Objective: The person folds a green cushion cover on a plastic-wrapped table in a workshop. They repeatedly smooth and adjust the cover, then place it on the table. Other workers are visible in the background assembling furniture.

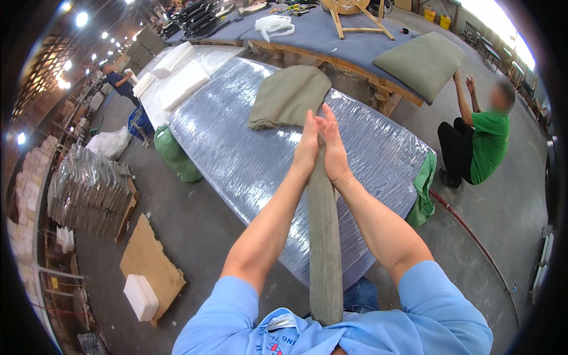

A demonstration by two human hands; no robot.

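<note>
A grey-green fabric cushion (325, 248) stands on edge in front of me, its narrow side facing up and its near end against my shirt. My left hand (306, 145) presses flat on the left side of its far end. Opposite it, my right hand (335, 151) presses on the right side, fingers stretched forward and close together. The cushion is held between my two palms, and its far tip is mostly hidden by them. Just beyond my fingertips a loose grey-green fabric cover (290, 97) lies on the film-wrapped table (231, 142).
White foam blocks (186, 86) lie at the table's far left. On the far blue-topped bench (331, 50) rests another green cushion (423, 65), touched by a crouching person (488, 142) in green. Stacked wrapped sheets (92, 195) stand left; a red hose (473, 236) crosses the floor right.
</note>
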